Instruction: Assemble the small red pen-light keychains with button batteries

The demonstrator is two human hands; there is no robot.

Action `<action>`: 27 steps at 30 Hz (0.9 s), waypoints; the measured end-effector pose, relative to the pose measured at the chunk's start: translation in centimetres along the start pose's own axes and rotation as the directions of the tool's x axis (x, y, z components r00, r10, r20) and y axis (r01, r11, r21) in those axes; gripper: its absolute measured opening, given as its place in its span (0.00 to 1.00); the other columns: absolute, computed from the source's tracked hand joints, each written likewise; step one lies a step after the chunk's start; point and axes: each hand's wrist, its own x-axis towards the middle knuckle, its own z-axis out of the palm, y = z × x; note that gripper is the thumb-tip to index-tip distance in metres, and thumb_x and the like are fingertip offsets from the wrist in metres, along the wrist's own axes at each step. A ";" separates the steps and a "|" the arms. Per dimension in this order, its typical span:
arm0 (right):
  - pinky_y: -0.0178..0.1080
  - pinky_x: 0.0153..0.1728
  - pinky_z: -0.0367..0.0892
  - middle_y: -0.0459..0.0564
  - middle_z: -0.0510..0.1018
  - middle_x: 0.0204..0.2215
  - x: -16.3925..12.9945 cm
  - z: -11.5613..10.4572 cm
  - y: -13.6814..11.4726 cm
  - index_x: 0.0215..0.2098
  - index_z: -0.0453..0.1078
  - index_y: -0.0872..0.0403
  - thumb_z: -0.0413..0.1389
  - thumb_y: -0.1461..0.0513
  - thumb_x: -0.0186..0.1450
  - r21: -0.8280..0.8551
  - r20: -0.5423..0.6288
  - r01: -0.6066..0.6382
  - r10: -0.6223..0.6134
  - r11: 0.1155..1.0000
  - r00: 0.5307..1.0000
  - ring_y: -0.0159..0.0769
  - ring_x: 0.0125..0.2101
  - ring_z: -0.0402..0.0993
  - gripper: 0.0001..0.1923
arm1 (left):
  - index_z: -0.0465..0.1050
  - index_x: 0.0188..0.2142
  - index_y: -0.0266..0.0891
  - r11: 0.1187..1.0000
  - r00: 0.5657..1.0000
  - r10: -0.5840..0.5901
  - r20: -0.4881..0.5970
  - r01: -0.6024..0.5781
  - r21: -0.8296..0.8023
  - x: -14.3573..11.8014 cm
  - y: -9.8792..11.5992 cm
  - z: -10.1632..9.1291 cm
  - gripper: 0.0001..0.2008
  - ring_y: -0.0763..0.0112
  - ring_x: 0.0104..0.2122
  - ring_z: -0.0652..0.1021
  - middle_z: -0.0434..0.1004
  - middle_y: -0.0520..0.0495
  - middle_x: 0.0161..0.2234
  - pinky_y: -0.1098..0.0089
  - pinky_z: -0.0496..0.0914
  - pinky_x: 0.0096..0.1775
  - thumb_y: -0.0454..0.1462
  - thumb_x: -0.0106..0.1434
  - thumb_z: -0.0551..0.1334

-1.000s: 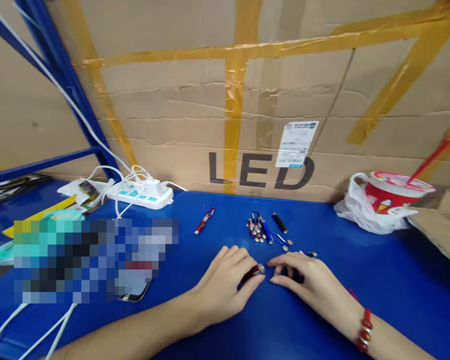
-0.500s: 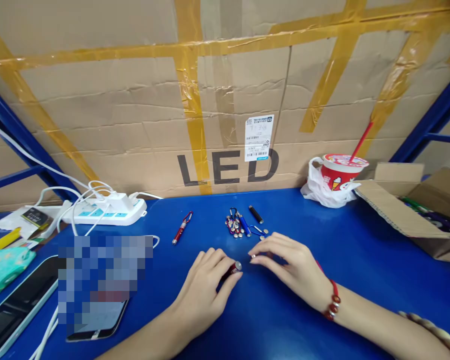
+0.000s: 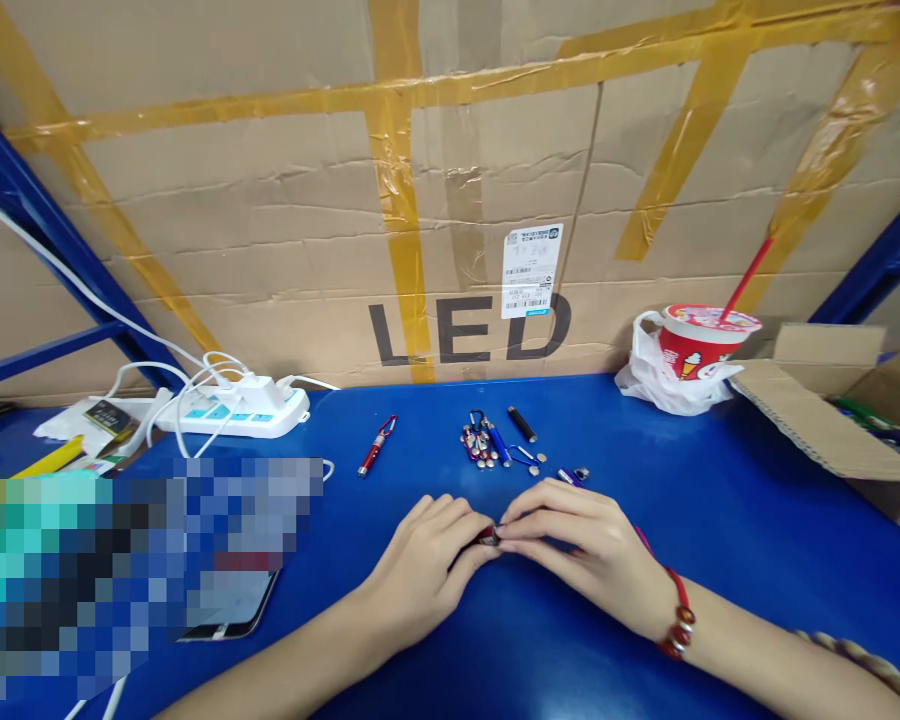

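1. A taped cardboard box (image 3: pixel 450 190) printed "LED" stands along the back edge of the blue worktop (image 3: pixel 720 540), with a white label (image 3: pixel 532 258) stuck on its front.
2. An open carton (image 3: pixel 840 420) sits at the right edge of the worktop.
3. A phone (image 3: pixel 232 605) lies near the front-left, partly under a blurred patch.
4. A white power strip (image 3: pixel 232 412) with plugs and cables lies at the back-left.
5. A red cup (image 3: pixel 701 342) with a red straw sits in a white bag at the back-right, just beside the carton.
6. The left hand (image 3: pixel 420 575) lies on the worktop near the front edge, at the middle, fingers pinched on the red torch (image 3: pixel 486 539).
7. The right hand (image 3: pixel 585 545), a red bead bracelet (image 3: pixel 679 625) on its wrist, meets it from the right; its fingertips are closed on the torch's end.
8. The red torch lies between the two hands, mostly hidden by the fingers, on or just above the worktop.
9. A bunch of small torches (image 3: pixel 484 445) lies behind the hands at mid-worktop, with a black torch (image 3: pixel 521 424) just right of it.
10. Another red torch, the spare (image 3: pixel 376 446), lies alone to the left of the bunch.
11. Small round cells (image 3: pixel 540 458) lie near the bunch.
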 end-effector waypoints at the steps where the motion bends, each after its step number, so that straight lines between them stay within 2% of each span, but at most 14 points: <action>1: 0.29 0.32 0.67 0.47 0.75 0.30 0.0 0.0 0.0 0.33 0.72 0.54 0.51 0.63 0.62 0.006 0.019 0.002 -0.002 1.000 1.000 0.26 0.30 0.70 0.07 | 0.66 0.35 0.39 1.000 1.000 0.000 0.002 0.000 0.009 0.0 0.0 0.0 0.10 0.74 0.31 0.66 0.69 0.51 0.31 0.71 0.57 0.34 0.38 0.65 0.48; 7: 0.30 0.32 0.66 0.49 0.72 0.35 0.0 0.3 -0.1 0.35 0.72 0.52 0.50 0.63 0.62 -0.027 0.113 -0.029 0.032 0.999 0.993 0.27 0.31 0.69 0.08 | 0.66 0.36 0.41 0.999 0.999 -0.031 0.005 0.031 0.016 -0.2 0.0 0.1 0.09 0.74 0.32 0.67 0.69 0.52 0.31 0.71 0.58 0.35 0.38 0.65 0.49; 12: 0.30 0.36 0.65 0.48 0.73 0.33 0.3 -0.1 0.0 0.33 0.70 0.54 0.51 0.60 0.62 0.004 0.123 -0.069 0.068 0.998 0.990 0.27 0.34 0.69 0.07 | 0.67 0.35 0.41 0.998 0.998 -0.059 -0.020 0.059 0.029 -0.1 -0.1 0.3 0.09 0.73 0.32 0.68 0.70 0.52 0.31 0.70 0.59 0.36 0.38 0.64 0.49; 15: 0.30 0.35 0.64 0.47 0.73 0.33 0.6 -0.6 0.7 0.35 0.69 0.53 0.50 0.59 0.62 -0.008 0.093 -0.161 0.161 0.987 0.982 0.27 0.32 0.68 0.08 | 0.66 0.34 0.40 0.992 0.992 -0.125 -0.034 0.125 0.000 0.1 -0.1 0.3 0.10 0.72 0.32 0.68 0.70 0.51 0.31 0.69 0.60 0.36 0.40 0.64 0.49; 18: 0.31 0.32 0.63 0.46 0.73 0.33 0.7 -1.0 2.0 0.35 0.69 0.52 0.48 0.58 0.63 -0.103 0.022 -0.286 0.290 0.953 0.957 0.27 0.30 0.68 0.10 | 0.65 0.33 0.40 0.982 0.983 -0.185 -0.009 0.185 -0.034 0.4 -0.1 0.2 0.12 0.71 0.32 0.69 0.69 0.51 0.30 0.68 0.61 0.37 0.41 0.65 0.47; 21: 0.32 0.30 0.64 0.46 0.73 0.34 0.7 -1.1 3.0 0.35 0.70 0.51 0.54 0.54 0.58 -0.235 0.042 -0.370 0.389 0.899 0.920 0.29 0.30 0.69 0.11 | 0.65 0.33 0.41 0.980 0.980 -0.197 0.021 0.198 -0.038 0.4 0.0 0.1 0.13 0.71 0.32 0.69 0.69 0.51 0.31 0.67 0.62 0.39 0.42 0.65 0.46; 24: 0.33 0.28 0.64 0.46 0.72 0.36 0.6 -1.1 3.3 0.36 0.70 0.49 0.56 0.53 0.55 -0.344 0.110 -0.398 0.457 0.851 0.883 0.31 0.31 0.70 0.13 | 0.65 0.33 0.41 0.978 0.979 -0.203 0.029 0.204 -0.042 0.4 0.1 0.0 0.13 0.71 0.33 0.69 0.69 0.51 0.32 0.67 0.61 0.40 0.42 0.65 0.45; 27: 0.36 0.31 0.66 0.48 0.72 0.38 0.4 -1.0 3.4 0.40 0.70 0.50 0.55 0.53 0.56 -0.434 0.124 -0.384 0.477 0.815 0.870 0.35 0.35 0.70 0.15 | 0.65 0.33 0.41 0.982 0.982 -0.187 0.007 0.187 -0.034 0.4 0.1 0.1 0.13 0.71 0.32 0.69 0.70 0.50 0.32 0.68 0.62 0.39 0.42 0.65 0.45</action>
